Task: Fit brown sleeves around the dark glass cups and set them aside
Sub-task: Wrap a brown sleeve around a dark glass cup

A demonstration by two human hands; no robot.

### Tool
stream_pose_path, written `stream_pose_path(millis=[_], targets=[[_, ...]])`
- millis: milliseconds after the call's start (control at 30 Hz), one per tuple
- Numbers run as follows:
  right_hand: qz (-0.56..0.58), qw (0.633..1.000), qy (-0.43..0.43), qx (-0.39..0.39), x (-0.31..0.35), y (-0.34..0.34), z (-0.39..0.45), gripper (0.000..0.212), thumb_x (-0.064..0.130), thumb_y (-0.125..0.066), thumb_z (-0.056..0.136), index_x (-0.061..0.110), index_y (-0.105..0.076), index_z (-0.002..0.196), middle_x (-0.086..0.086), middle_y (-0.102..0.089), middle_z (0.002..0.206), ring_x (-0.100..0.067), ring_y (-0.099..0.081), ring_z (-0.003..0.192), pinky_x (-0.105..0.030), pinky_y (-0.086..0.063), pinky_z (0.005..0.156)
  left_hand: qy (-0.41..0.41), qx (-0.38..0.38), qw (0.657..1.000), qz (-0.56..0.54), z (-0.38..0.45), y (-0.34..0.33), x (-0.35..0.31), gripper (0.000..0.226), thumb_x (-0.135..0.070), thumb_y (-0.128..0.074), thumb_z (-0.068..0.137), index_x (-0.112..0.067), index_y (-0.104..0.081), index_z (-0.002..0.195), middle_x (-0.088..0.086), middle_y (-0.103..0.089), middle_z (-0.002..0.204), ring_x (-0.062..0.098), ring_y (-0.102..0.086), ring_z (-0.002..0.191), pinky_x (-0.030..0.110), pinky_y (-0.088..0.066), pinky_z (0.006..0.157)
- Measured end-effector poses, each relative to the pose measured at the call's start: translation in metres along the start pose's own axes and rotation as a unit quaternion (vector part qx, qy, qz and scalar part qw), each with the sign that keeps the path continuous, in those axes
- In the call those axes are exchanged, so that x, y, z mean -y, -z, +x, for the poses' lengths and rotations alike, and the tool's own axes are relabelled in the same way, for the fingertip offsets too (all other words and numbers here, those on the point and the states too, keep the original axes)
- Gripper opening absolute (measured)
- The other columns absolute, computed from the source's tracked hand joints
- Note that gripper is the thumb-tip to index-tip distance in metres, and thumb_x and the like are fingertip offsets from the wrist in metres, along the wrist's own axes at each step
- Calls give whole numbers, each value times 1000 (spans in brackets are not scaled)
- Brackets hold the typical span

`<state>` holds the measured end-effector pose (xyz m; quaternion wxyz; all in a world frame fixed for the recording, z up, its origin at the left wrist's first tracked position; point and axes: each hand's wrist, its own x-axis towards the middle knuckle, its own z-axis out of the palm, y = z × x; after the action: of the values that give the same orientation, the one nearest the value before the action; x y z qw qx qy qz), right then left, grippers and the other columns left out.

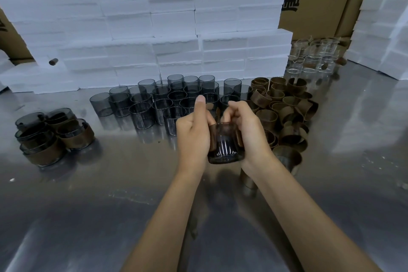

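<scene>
both hands clamp the tilted dark cup (225, 146), left hand (194, 132) and right hand (245, 126) pulling the brown sleeve (212, 139) along its axis toward the base.

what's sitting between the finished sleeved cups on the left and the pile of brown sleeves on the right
In the head view, the cluster of bare dark glass cups stands between the finished sleeved cups and the brown sleeves.

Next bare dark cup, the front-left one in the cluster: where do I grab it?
Grip the front-left dark cup around its outer wall, reaching from the open table in front. It stands upright on the cluster's near edge, neighbours packed behind.
</scene>
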<state>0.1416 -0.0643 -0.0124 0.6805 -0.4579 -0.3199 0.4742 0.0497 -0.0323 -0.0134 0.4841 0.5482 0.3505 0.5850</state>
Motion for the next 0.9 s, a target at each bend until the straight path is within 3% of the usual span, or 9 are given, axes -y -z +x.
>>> stream_pose_path(millis=[100, 167, 233, 400, 500, 567, 667, 800, 900], targets=[[23, 992, -99, 74, 0, 0, -2, 34, 41, -55, 95, 15, -68, 77, -3, -63, 73, -18, -60, 66, -32, -52, 64, -80, -27, 996, 5, -3, 2, -2, 65, -43, -48, 106, -23, -49, 44, -11, -46, 42, -1, -47, 42, 9, -39, 51], [39, 984, -148, 91, 1, 0, -4, 33, 43, -57, 95, 12, -69, 96, -6, -68, 78, -19, -67, 68, -33, -57, 62, -116, -42, 992, 20, -3, 4, -1, 65, -45, -47, 106, -25, -50, 44, -11, -49, 42, 0, -50, 43, 8, -39, 53], [40, 985, -144, 86, 2, 0, -4, 31, 41, -57, 95, 13, -65, 107, -6, -69, 80, -18, -70, 67, -35, -59, 59, -128, -54, 990, 31, -2, 4, 1, 63, -45, -47, 105, -23, -50, 46, -11, -49, 43, 2, -51, 45, 10, -39, 54], [57, 991, -109, 53, 0, 2, -2, 36, 43, -56, 97, 11, -68, 108, -8, -73, 81, -19, -72, 67, -34, -58, 56, -111, -52, 992, 14, -1, 4, 4, 62, -41, -40, 109, -20, -61, 54, -5, -65, 58, 7, -63, 60, 17, -49, 68], [91, 991, -85, 45, 4, 8, 2, 45, 45, -53, 98, 4, -69, 103, -17, -73, 83, -28, -72, 68, -37, -60, 61, -104, -43, 994, -7, 3, 6, 2, 43, -28, -38, 107, -20, -67, 76, -7, -73, 81, 8, -63, 80, 13, -46, 68], [101, 991, -74, 41, 9, 14, 6, 55, 48, -50, 98, -1, -74, 96, -22, -72, 84, -31, -71, 70, -36, -60, 62, -98, -25, 995, 0, 4, 7, 1, 27, -22, -40, 97, -18, -65, 87, -11, -71, 86, 6, -60, 83, 16, -44, 70], [115, 992, -53, 16, 14, 23, 9, 55, 50, -50, 97, 0, -72, 98, -23, -72, 86, -31, -71, 71, -37, -60, 65, -106, 26, 994, 25, 0, 6, 1, 21, -13, -44, 88, -16, -64, 93, 1, -69, 96, 4, -62, 83, 18, -47, 71], [133, 990, -37, -39, 15, 28, 11, 38, 45, -55, 97, 10, -63, 110, -13, -74, 86, -26, -73, 74, -38, -61, 65, -159, 93, 976, 115, -9, 3, 3, 23, -19, -52, 82, -17, -62, 103, -1, -62, 104, 25, -62, 95, 48, -55, 78], [115, 988, -63, -83, 14, 27, 13, 43, 49, -56, 98, 11, -64, 116, -16, -73, 106, -28, -73, 95, -44, -62, 84, -201, 157, 940, 228, -13, -1, 7, 50, -36, -60, 77, -22, -56, 125, -10, -50, 123, 15, -53, 117, 44, -53, 91]])
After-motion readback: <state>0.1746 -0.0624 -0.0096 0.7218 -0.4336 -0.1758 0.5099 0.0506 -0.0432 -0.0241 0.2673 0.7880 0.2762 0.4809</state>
